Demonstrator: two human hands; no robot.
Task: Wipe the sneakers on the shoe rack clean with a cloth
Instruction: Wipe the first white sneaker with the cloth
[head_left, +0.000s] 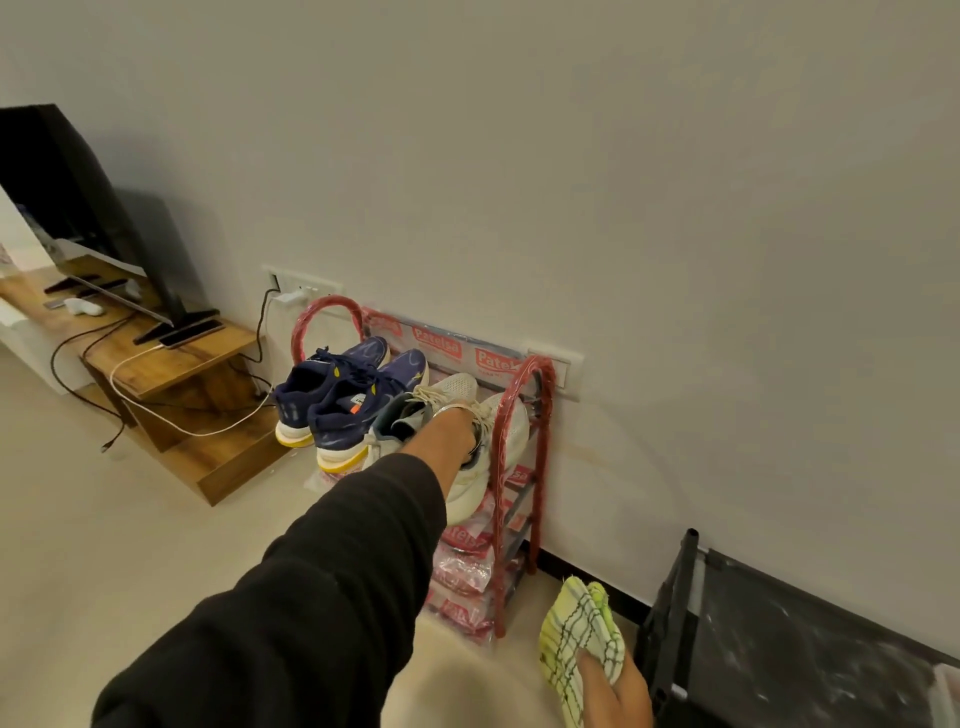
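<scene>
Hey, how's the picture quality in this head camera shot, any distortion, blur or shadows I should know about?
Head view: wide-angle bending curves the wall line and stretches the black sleeve; dim warm light; the television throws a soft shadow on the wall; the left hand at the white sneaker and the checked cloth in the right hand look slightly soft.

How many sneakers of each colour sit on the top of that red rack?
Navy sneakers: 2
White sneakers: 2
Total: 4, all on the red rack.
</scene>
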